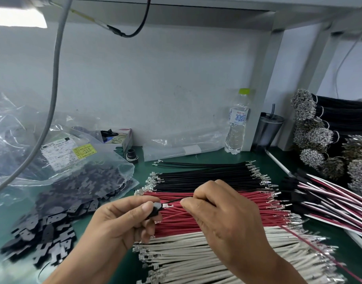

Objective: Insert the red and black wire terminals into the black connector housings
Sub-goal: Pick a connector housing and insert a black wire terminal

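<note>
bag label (62, 153) print: blurred | white wires (196, 255): cut off at bottom edge | connector housing (155, 209): half hidden by fingers (144, 208)

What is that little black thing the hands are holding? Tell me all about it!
It is a small black connector housing that looks like plastic, with angled edges. The left hand pinches it between thumb and fingers, holding it up above the red wires. Its open end faces right, toward a shiny metal terminal on a thin black wire that the right hand pinches. The terminal's tip sits right at the housing's mouth; whether it is already inside cannot be told. Fingers hide much of the housing.
</note>
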### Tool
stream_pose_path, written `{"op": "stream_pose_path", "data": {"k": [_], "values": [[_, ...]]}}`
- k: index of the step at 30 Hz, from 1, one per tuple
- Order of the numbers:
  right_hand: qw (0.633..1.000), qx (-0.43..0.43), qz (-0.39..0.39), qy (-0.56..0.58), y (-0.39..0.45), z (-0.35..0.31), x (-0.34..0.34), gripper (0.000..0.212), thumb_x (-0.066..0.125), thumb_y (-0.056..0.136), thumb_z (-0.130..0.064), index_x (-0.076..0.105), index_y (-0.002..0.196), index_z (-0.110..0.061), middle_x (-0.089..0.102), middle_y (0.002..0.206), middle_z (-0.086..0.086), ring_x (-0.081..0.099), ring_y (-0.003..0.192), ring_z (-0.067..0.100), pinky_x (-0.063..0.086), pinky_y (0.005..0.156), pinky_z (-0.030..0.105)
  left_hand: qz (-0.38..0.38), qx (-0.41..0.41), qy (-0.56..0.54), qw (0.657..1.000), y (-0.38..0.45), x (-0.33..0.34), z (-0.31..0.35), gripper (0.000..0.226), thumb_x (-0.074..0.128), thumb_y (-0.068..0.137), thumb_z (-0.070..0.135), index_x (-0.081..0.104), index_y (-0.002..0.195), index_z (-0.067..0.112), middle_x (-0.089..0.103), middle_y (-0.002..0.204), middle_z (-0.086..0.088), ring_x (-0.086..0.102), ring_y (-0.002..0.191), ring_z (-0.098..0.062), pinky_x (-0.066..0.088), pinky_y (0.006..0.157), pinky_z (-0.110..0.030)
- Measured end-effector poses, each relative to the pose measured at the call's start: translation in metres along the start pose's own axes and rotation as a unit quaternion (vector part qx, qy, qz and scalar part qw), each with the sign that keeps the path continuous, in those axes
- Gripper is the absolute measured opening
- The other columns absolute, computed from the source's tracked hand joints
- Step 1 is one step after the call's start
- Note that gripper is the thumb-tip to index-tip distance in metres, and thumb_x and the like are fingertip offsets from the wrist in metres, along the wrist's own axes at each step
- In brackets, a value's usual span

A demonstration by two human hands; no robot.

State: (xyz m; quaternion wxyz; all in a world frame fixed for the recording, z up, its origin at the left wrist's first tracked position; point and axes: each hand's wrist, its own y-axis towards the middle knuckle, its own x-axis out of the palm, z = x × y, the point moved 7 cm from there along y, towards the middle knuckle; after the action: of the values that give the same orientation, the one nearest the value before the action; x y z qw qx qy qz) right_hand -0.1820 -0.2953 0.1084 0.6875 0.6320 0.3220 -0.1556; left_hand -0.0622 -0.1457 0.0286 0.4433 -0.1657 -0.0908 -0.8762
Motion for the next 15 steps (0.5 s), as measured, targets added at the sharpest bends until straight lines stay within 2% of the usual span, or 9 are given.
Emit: {"op": "stream_pose_path", "data": {"k": [7,11,15], "values": [[0.999,0.002,0.033,-0.001,-0.0005,0.0009,-0.0054,0.011,0.079,0.085,-0.009,0.078,0.094,-0.014,0.060,0.079,-0.002,0.050,0.066,0.014,0.042,0.042,0.030,-0.011,-0.026,-0.008,1.000,-0.0014,0.0045,-0.0006,0.078,0.106,0.040,0.035,0.076,0.099,-0.008,0.067,0.077,-0.027,0.059,0.051,-0.024,0.050,0.045,-0.028],[0.998,-0.017,0.051,0.012,-0.0020,-0.0028,-0.0075,0.009,0.073,0.090,-0.007,0.079,0.093,-0.012,0.062,0.079,0.000,0.050,0.065,0.016,0.042,0.044,0.031,-0.009,-0.043,-0.018,0.999,-0.0017,0.0033,-0.0013,0.080,0.106,0.038,0.033,0.076,0.100,-0.007,0.067,0.075,-0.027,0.059,0.050,-0.023,0.052,0.044,-0.027],[0.998,0.006,0.056,0.035,-0.0034,0.0003,-0.0052,0.009,0.078,0.087,-0.008,0.079,0.095,-0.011,0.061,0.080,0.000,0.052,0.066,0.017,0.044,0.045,0.032,-0.011,-0.062,-0.024,0.998,-0.0011,0.0029,-0.0033,0.079,0.106,0.038,0.031,0.077,0.100,-0.007,0.067,0.074,-0.025,0.061,0.049,-0.022,0.055,0.046,-0.028]]}}
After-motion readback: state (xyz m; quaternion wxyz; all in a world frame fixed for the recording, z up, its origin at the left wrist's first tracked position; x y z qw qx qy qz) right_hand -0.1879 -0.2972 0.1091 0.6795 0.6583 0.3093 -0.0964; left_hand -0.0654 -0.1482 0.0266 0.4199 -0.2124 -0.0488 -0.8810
